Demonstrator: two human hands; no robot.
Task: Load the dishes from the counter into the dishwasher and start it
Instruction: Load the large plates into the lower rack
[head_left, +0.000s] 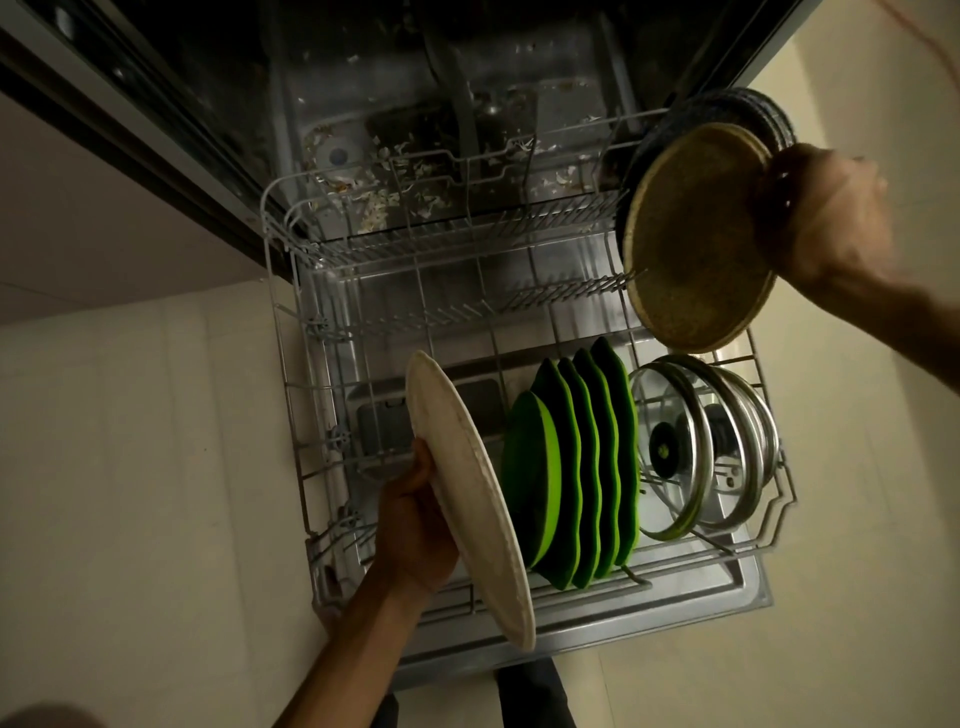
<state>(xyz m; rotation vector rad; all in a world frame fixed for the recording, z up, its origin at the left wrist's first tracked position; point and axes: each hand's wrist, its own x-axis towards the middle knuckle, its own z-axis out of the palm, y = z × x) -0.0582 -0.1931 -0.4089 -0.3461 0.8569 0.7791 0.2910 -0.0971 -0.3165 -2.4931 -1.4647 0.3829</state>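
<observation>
The dishwasher's lower rack (291, 415) is pulled out over the open door (717, 597). My left hand (415, 525) grips a large white plate (467, 493) on edge, just left of several green plates (576, 467) standing in the rack. My right hand (826, 218) holds a speckled brown plate (696, 239) by its rim, tilted above the rack's far right side. Dark plates (763, 111) stand behind it. Glass lids (691, 447) with metal rims lean at the rack's right.
The dishwasher tub (415, 104) behind the rack is dark, with food scraps on its floor. The rack's left and rear tine rows hold nothing. Pale floor tiles (130, 467) lie on both sides of the door. My feet show below the door's front edge.
</observation>
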